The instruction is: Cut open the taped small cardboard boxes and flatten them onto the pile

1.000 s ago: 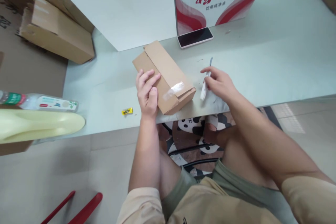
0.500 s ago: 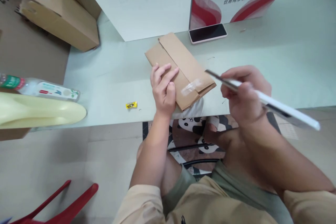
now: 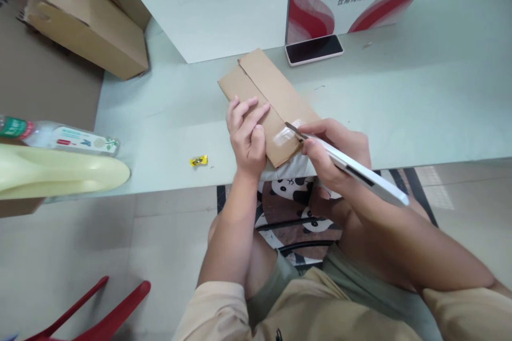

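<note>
A flat brown cardboard box (image 3: 280,82) lies slanted on the table's front part, its near end over the edge. A strip of clear tape (image 3: 285,133) crosses the seam of its flap. My left hand (image 3: 248,136) holds the box at its left side, fingers laid over the top and thumb at the near edge. In my right hand (image 3: 336,149) is a white-handled utility knife (image 3: 360,170), gripped with its blade out. The blade tip meets the tape at the seam, and the hand covers the box's right corner.
A phone (image 3: 314,50) lies behind the box, against a white and red carton (image 3: 352,10). To the left are a small yellow packet (image 3: 199,160), a plastic bottle (image 3: 80,138), a pale yellow object (image 3: 60,170) and a cardboard carton (image 3: 88,21). Red chair parts (image 3: 116,309) show lower left.
My right hand has moved left and down with the utility knife, bringing the blade from beside the box onto the tape. My left hand stays on the box.
</note>
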Demonstrator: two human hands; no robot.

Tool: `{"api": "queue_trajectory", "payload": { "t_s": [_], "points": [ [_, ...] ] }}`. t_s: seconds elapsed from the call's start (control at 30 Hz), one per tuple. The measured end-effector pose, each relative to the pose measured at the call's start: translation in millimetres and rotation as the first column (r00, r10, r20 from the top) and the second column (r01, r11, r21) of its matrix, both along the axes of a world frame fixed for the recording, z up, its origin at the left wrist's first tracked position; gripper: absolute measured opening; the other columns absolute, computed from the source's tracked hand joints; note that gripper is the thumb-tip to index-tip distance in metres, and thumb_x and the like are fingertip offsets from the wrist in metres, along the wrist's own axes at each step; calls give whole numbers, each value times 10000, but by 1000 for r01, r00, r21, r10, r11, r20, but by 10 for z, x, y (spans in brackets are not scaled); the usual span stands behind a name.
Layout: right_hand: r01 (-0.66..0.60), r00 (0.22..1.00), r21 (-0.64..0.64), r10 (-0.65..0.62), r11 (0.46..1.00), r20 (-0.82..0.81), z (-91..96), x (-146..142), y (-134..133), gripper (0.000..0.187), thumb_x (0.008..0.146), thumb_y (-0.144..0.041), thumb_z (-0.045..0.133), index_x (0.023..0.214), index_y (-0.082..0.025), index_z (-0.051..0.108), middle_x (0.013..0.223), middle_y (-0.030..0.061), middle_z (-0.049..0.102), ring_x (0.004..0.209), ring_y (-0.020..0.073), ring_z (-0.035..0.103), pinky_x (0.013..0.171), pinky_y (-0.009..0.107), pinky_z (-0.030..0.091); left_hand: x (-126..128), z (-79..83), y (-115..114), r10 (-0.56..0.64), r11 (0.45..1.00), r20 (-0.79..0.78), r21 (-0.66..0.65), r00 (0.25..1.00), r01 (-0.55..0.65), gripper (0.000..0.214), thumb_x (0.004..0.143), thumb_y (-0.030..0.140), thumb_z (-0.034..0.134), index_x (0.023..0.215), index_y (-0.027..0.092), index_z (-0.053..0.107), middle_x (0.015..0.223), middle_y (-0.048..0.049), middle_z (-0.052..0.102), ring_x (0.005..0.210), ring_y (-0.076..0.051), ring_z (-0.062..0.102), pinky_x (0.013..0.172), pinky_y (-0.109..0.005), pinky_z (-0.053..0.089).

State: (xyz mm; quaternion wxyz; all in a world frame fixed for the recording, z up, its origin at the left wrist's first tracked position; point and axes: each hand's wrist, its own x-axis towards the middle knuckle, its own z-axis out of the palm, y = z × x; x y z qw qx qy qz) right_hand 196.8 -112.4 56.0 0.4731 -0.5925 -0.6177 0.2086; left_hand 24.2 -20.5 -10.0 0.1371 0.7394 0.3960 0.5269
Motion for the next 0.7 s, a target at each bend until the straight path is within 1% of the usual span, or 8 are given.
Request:
{"api": "queue_trajectory", "payload": {
  "t_s": [0.07, 0.2, 0.33, 0.47, 0.53, 0.57, 0.63, 0.7],
  "points": [
    [40, 999, -21, -40, 999, -21, 30, -23, -2, 150, 895, -312, 561, 926, -245, 692, 648, -16, 672, 561, 122, 609, 541, 240, 470, -6, -9, 12, 2, 1000, -9, 8, 1000, -2, 488, 1020, 471, 317, 1210, 270, 720, 1312, -55, 645, 1404, -275, 473, 1289, -527, 227],
    [91, 994, -12, -91, 996, -68, 72, -24, -19, 155, 843, -247, 533, 808, -227, 683, 543, -32, 593, 485, 106, 545, 493, 237, 427, -10, -27, 22, -15, 999, 2, 46, 1000, 15, 465, 1020, 446, 339, 1207, 265, 724, 1303, -61, 640, 1379, -271, 498, 1272, -532, 268],
    [69, 991, 5, -68, 998, -112, 71, 19, -55, 171, 820, -246, 534, 788, -216, 699, 533, -29, 598, 464, 102, 539, 458, 236, 409, 4, -29, 8, -31, 997, -15, 67, 999, 32, 479, 1032, 445, 318, 1202, 261, 726, 1303, -63, 641, 1383, -266, 500, 1264, -535, 296],
    [56, 993, 11, -54, 998, -102, 56, 89, -126, 183, 811, -246, 548, 788, -220, 728, 517, -27, 589, 447, 107, 538, 432, 243, 392, 8, -22, -3, -20, 996, -36, 86, 999, 23, 482, 1040, 454, 316, 1191, 262, 731, 1297, -57, 650, 1375, -257, 508, 1247, -519, 334],
    [52, 994, 57, -46, 997, -100, 44, 134, -169, 192, 820, -278, 556, 769, -221, 732, 501, -22, 572, 426, 111, 512, 417, 253, 376, -1, -21, -5, -7, 996, -43, 86, 999, 11, 495, 1042, 468, 310, 1190, 259, 734, 1295, -61, 650, 1366, -256, 517, 1243, -511, 340],
    [74, 992, 95, -64, 993, -106, 37, 157, -184, 202, 825, -304, 560, 759, -220, 732, 503, -15, 568, 427, 116, 508, 414, 261, 372, -8, -20, -6, -1, 997, -46, 82, 999, 5, 506, 1043, 476, 304, 1190, 256, 735, 1297, -66, 648, 1365, -257, 519, 1242, -508, 341],
    [168, 981, 185, -145, 968, -131, 19, 200, -187, 233, 840, -367, 563, 759, -221, 725, 538, 6, 583, 461, 137, 530, 432, 285, 389, -26, -21, -10, -1, 997, -42, 72, 999, 4, 515, 1043, 486, 301, 1195, 253, 734, 1304, -73, 643, 1371, -261, 515, 1242, -505, 340],
    [277, 956, 275, -235, 921, -174, -2, 238, -144, 262, 854, -432, 560, 775, -229, 705, 591, 27, 597, 518, 165, 564, 466, 314, 413, -48, -23, -13, -14, 998, -23, 66, 1000, 16, 500, 1040, 487, 318, 1198, 258, 734, 1304, -75, 641, 1372, -261, 515, 1242, -499, 340]
  ]
}}
